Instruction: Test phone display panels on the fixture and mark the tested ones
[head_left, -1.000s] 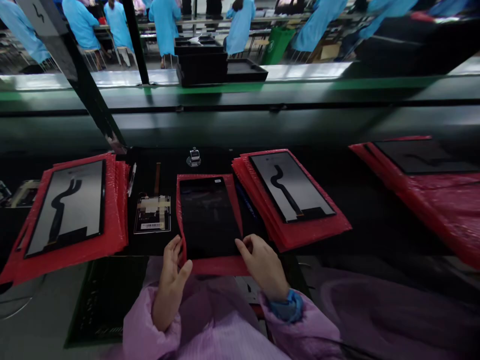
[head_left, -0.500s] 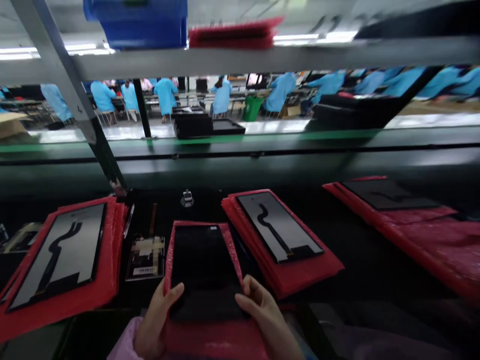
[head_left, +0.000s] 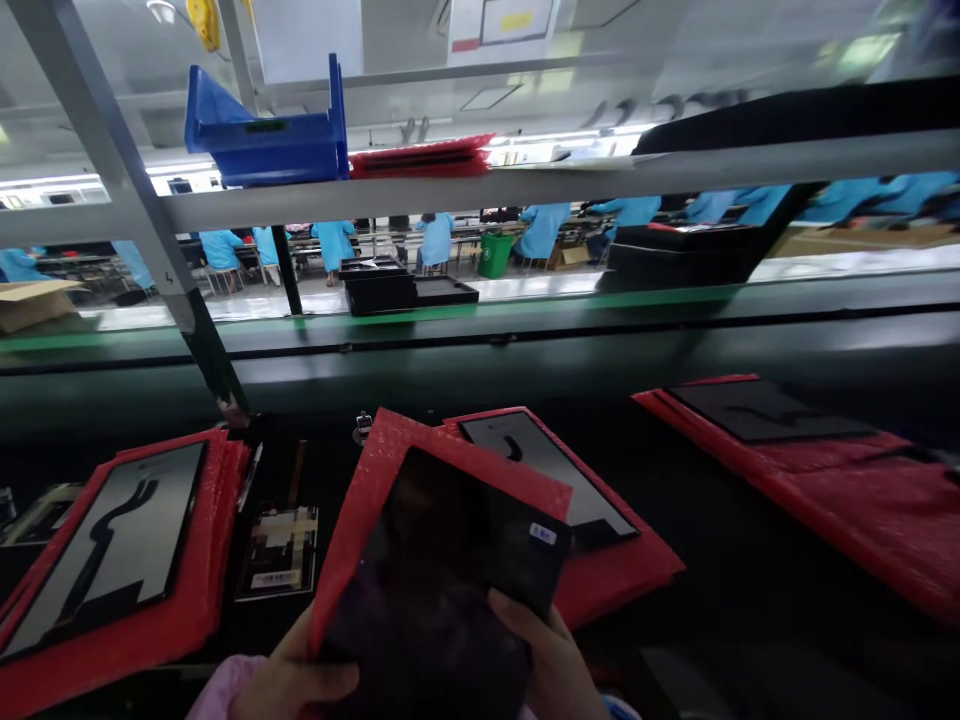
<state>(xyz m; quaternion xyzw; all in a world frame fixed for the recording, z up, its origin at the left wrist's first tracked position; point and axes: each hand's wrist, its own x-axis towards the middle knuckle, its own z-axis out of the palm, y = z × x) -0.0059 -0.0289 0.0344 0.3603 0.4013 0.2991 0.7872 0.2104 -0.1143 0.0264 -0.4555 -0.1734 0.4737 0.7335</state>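
Observation:
Both my hands hold up a black display panel (head_left: pixel 450 580) lying on a red bubble-wrap sheet (head_left: pixel 420 450), tilted toward me at the bottom middle. My left hand (head_left: pixel 296 680) grips the sheet's lower left edge with the thumb on top. My right hand (head_left: pixel 547 665) grips the panel's lower right, thumb pressed on the glass. A small white label (head_left: pixel 542 533) sits near the panel's upper right corner.
A stack of red sheets with a grey panel (head_left: pixel 112 545) lies left, another stack (head_left: pixel 600 560) right behind the lifted one, and a third (head_left: pixel 825 450) far right. A small circuit part (head_left: pixel 279 550) lies between. Beyond run a conveyor (head_left: pixel 480 330), black trays (head_left: pixel 397 285), a blue bin (head_left: pixel 262 130), and seated people in blue coats.
The panel and its red sheet have been lifted off the table and tilted up toward me. My view has risen, showing the upper shelf and blue bin.

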